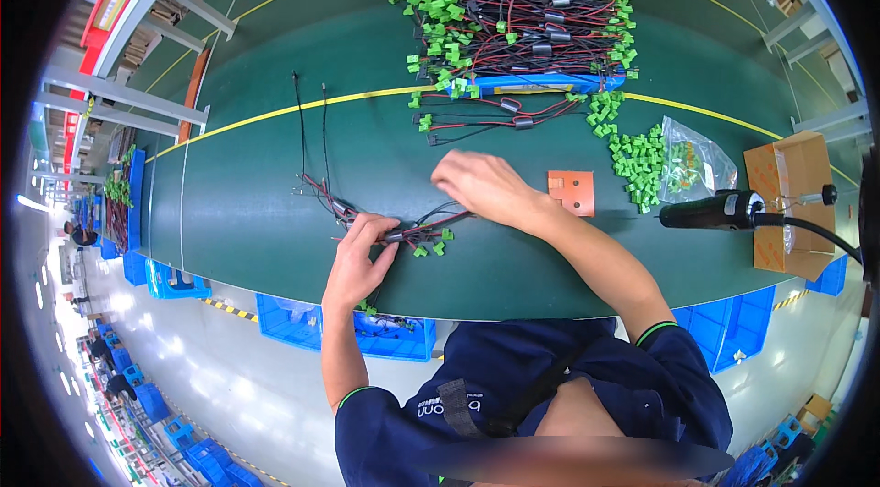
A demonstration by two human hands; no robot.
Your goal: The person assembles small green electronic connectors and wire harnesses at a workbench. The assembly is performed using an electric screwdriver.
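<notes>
Near the front edge of the green table, my left hand [360, 256] is closed on a small wire harness [417, 234] of red and black wires, pinching it by a black sleeve. Green connectors hang from the harness on its right. My right hand [490, 186] is over the table, right of and beyond the harness, its fingers curled together and a little blurred. What those fingers hold, if anything, is hidden. Beyond my left hand, more red and black wires with a dark ferrite-like cylinder [342, 208] lie on the table, with two long thin black leads [302, 130] stretching away.
A big stack of harnesses [532, 10] fills a blue tray [541, 82] at the back. Loose green connectors [639, 162], a plastic bag [697, 157], an orange fixture plate [572, 192], a black cylindrical tool [706, 212] and a cardboard box [796, 203] lie to the right.
</notes>
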